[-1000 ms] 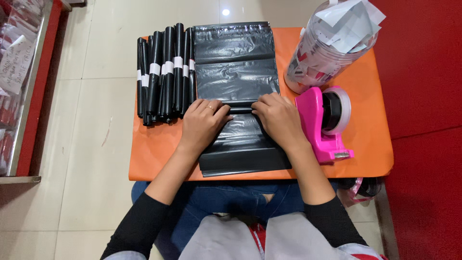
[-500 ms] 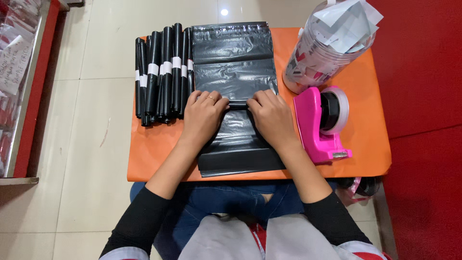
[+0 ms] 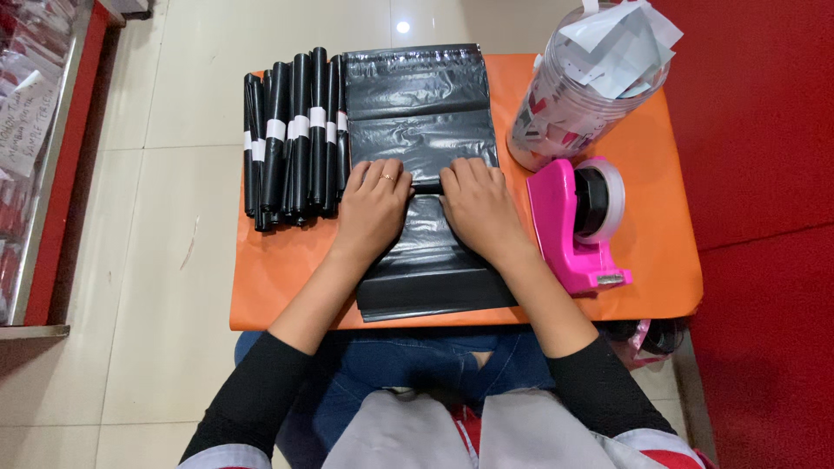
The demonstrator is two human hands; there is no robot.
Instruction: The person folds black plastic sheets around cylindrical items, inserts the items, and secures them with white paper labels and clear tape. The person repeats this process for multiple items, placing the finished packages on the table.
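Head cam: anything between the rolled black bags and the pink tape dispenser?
Yes, in the head view: the flat black plastic bag on the orange table, with the left hand and right hand pressed on it.

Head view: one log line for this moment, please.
left hand flat on black plastic bag | right hand flat on it | rolled bags left | tape dispenser right
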